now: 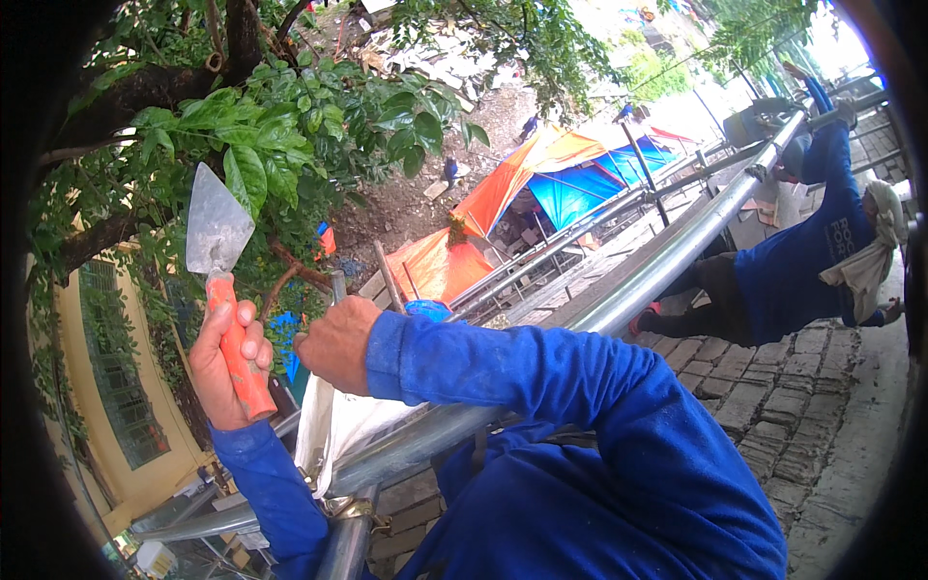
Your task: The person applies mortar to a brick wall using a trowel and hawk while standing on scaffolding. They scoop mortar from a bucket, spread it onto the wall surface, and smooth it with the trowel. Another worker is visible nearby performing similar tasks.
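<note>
A pointing trowel with a grey, roughly triangular blade and an orange handle [239, 353] is upright in my left hand [220, 360], the fingers wrapped round the handle. Beside it, my right hand [338, 343] is closed round a metal pipe [338, 284], whose end sticks up above the knuckles. My right forearm crosses over the metal rail. Hanging below that fist is a white cloth [338, 425], next to the rail. Both my sleeves are blue.
A thick metal scaffold rail [667, 256] runs diagonally past my body, with a clamp [346, 505] below. At right, another person [793, 271] in blue reaches out over a paved walkway [793, 387]. Leafy branches [261, 145] hang close to the trowel. Orange and blue tarps [440, 266] lie beyond.
</note>
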The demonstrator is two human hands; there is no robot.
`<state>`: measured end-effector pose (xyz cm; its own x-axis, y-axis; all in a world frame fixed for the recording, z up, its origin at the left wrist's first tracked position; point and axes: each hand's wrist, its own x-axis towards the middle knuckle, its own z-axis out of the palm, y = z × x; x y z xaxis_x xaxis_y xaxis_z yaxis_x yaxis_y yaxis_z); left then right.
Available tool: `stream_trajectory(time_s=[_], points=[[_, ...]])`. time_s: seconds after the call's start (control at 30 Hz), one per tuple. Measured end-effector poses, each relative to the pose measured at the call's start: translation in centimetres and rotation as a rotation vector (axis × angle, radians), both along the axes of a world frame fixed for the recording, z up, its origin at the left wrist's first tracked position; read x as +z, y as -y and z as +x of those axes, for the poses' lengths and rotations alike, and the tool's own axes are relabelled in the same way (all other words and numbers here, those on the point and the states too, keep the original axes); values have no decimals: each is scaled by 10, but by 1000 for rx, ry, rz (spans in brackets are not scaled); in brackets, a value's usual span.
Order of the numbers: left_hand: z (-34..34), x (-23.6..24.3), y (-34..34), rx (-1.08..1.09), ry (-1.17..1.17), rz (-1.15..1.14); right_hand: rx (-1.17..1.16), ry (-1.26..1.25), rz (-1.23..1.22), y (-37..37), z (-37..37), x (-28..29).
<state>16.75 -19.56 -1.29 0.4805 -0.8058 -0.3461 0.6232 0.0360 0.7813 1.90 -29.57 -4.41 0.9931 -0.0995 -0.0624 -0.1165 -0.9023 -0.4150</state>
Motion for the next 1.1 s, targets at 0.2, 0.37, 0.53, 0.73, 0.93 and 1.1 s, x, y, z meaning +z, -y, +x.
stream_trajectory(time_s=[0.2, 0.37, 0.53, 0.73, 0.93, 1.1], points=[[-1, 3, 1, -4, 3, 9, -3, 0, 7, 2, -1, 1], [1, 0, 0, 9, 1, 14, 0, -5, 13, 1, 0, 2], [-2, 1, 1, 7, 9, 8, -15, -3, 17, 1, 0, 0], [-2, 3, 1, 2, 14, 17, -5, -18, 22, 1, 0, 4], [-1, 2, 0, -8, 12, 11, 2, -11, 20, 1, -1, 2], [-3, 4, 1, 4, 17, 17, 4, 2, 16, 1, -1, -1]])
